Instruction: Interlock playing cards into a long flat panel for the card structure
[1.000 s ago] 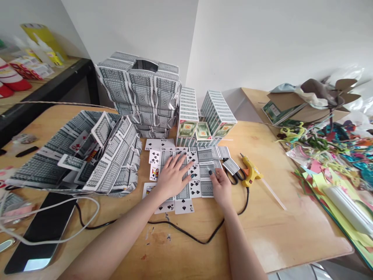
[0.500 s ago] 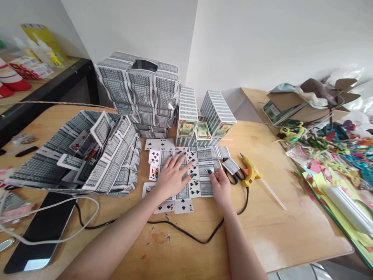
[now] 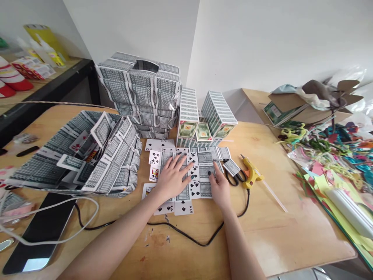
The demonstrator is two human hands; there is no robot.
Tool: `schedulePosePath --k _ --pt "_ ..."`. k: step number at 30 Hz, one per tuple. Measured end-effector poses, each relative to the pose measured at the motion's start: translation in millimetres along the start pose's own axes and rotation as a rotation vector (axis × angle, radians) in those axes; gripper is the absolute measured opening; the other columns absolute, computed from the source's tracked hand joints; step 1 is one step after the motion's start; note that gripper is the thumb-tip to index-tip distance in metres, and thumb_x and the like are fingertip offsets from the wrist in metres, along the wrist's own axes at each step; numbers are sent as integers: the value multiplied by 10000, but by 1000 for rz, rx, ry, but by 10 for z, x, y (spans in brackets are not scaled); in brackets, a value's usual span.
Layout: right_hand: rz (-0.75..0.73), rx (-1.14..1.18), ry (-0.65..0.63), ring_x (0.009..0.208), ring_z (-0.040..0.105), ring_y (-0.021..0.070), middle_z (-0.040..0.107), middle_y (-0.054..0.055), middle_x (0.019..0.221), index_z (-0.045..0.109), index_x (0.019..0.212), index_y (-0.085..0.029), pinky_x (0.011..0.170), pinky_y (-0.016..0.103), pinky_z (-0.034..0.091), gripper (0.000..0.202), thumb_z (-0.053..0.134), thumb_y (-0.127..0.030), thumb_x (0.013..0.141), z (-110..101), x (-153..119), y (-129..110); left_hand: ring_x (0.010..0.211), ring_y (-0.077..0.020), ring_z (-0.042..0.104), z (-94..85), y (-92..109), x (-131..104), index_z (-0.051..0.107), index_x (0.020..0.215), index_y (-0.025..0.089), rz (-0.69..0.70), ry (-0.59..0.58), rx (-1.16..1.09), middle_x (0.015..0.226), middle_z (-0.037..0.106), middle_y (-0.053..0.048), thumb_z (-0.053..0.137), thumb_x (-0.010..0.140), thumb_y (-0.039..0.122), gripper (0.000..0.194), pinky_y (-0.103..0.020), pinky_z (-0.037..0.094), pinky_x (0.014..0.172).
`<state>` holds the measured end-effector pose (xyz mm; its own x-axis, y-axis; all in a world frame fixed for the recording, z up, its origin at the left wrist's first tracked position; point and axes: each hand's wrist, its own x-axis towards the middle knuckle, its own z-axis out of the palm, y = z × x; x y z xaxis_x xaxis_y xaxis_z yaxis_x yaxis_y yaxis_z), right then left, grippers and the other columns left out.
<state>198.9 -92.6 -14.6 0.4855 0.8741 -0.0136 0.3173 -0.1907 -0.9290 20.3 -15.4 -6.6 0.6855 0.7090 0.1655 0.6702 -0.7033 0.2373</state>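
A flat layout of playing cards (image 3: pixel 206 171) covers the middle of the table, some face up and some with grey patterned backs showing. My left hand (image 3: pixel 172 177) lies across its left part with the fingers spread, hiding some cards underneath. At the right edge of the layout is my right hand (image 3: pixel 219 186), thumb and fingers apart and touching the cards, with nothing visible held. Just right of it are black-handled scissors (image 3: pixel 240 177), a loose card (image 3: pixel 232 167) resting on them, and a yellow glue gun (image 3: pixel 251 175) with a clear glue stick in its back.
Structures built from cards (image 3: pixel 140 93) stand behind and at left (image 3: pixel 113 163). Stacked card boxes (image 3: pixel 188 112) rise behind the layout. A black cord (image 3: pixel 201 244) loops in front. A phone (image 3: pixel 40 229) lies at lower left. Colourful craft scraps (image 3: pixel 329 155) fill the right side.
My right thumb and fingers have parted from a pinch at the cards' right edge. My left hand stays spread in the same place. The view has shifted slightly.
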Motion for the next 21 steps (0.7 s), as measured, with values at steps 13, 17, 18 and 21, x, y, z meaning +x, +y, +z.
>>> schedulePosePath --k 13,17,18,21 --pt "-5 42 -34 1257 379 225 413 68 1365 371 1344 -190 1042 433 288 580 475 -374 804 -20 10 50 1350 -247 145 -5 -9 5 291 1360 353 5 -8 -10 1465 218 41 278 880 525 510 -456 169 1093" --pt "3 43 -46 1252 383 225 419 69 1362 369 1346 -184 1044 427 285 594 482 -378 795 -33 31 74 1348 -242 154 -14 -1 2 289 1360 353 4 -7 -4 1465 217 42 272 882 524 508 -457 168 1093" --pt "1 44 -41 1252 384 226 421 69 1360 376 1342 -183 1042 424 288 595 486 -381 792 -35 32 73 1348 -241 156 -14 1 1 290 1360 353 3 -6 -4 1464 219 43 274 881 523 508 -456 168 1093" --pt "-6 47 -25 1220 422 237 453 70 1335 402 1327 -188 1003 425 344 588 496 -390 783 -35 21 54 1348 -243 154 -12 1 0 296 1359 348 1 1 -8 1462 227 39 284 881 519 507 -449 163 1096"
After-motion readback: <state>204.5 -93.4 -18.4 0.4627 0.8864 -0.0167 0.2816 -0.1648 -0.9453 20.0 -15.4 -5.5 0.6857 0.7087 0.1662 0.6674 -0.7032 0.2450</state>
